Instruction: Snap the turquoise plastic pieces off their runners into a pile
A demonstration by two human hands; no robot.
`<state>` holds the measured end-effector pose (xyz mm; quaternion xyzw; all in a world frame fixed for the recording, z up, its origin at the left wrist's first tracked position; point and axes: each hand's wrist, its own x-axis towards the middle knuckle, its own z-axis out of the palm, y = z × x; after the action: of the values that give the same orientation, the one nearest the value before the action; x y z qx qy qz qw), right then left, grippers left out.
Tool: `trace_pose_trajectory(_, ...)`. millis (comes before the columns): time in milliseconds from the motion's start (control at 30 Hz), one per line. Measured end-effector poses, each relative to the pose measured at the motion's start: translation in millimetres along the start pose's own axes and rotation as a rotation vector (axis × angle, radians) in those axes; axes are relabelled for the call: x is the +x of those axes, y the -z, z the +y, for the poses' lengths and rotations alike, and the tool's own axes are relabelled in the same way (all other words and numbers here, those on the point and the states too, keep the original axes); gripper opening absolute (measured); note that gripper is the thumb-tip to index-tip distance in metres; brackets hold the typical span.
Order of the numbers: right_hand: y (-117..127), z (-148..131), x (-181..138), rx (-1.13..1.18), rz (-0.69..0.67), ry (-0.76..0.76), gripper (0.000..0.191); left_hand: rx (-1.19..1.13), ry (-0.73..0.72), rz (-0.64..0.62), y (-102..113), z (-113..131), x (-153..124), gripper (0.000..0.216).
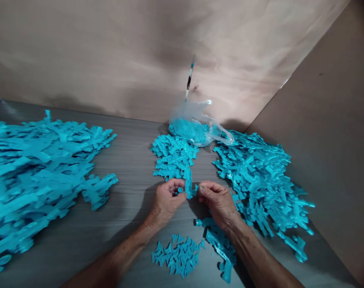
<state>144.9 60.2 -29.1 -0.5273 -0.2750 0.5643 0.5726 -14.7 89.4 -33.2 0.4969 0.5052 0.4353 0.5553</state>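
Note:
Between my hands is a long turquoise plastic piece (188,182), roughly upright in the view. My left hand (167,202) grips it by its lower left side, fingers closed. My right hand (219,200) pinches a tiny pointed turquoise part (196,188) at the piece's right side; whether the two are still joined I cannot tell. Below my right hand lies an assembled-looking turquoise object (219,244) with a black tip, partly hidden by my forearm. Small pointed turquoise bits (178,256) are heaped nearest to me.
A large heap of turquoise parts (43,168) covers the left side, with another heap (256,172) at right. A smaller pile (175,156) lies beyond my hands, before a clear plastic bag (196,128) of turquoise pieces. Wooden panels (109,60) rise behind and at right.

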Motion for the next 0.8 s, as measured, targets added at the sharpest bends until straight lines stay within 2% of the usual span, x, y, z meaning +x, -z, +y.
trace_pose_trajectory(167, 6, -2, -2, -0.026, 0.000, 0.041, 0.017, 0.034, 0.045, -0.009, 0, 5, -3, 0.024)
trace_pose_trajectory(400, 9, -9, -4, -0.098, 0.016, 0.103, 0.013, 0.122, 0.033, -0.109, 2, 5, -4, 0.032)
trace_pose_trajectory(500, 11, -12, -3, -0.061, 0.031, 0.078, 0.015, 0.057, 0.089, -0.119, 0, 3, -5, 0.040)
trace_pose_trajectory(667, 15, -9, -1, -0.049, -0.058, 0.005, 0.019, 0.025, 0.111, -0.086, -2, -1, -4, 0.042)
trace_pose_trajectory(800, 18, -8, -2, -0.178, -0.082, 0.165, 0.015, 0.021, 0.111, -0.089, -2, -1, -4, 0.049)
